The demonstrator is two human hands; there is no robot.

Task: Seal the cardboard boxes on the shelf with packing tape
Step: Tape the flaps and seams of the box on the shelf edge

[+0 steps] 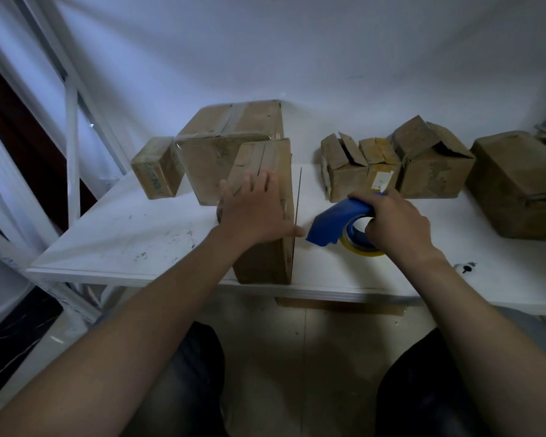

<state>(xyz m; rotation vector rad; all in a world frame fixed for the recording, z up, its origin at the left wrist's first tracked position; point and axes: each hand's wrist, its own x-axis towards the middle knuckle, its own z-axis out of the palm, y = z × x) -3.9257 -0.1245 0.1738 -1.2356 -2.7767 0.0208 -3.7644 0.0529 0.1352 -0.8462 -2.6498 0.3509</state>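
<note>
Some of tape dispenser (338, 220) under right hand (397, 222)

We take this for a storeroom or packing room. A white shelf board (139, 234), scuffed and ink-marked, sits in a white metal rack frame (71, 152) against a bare white wall (297, 42). Worn cardboard boxes (435, 165) stand along it, some taped shut, some with flaps up, with a blue tape dispenser (338, 222) among them.
</note>
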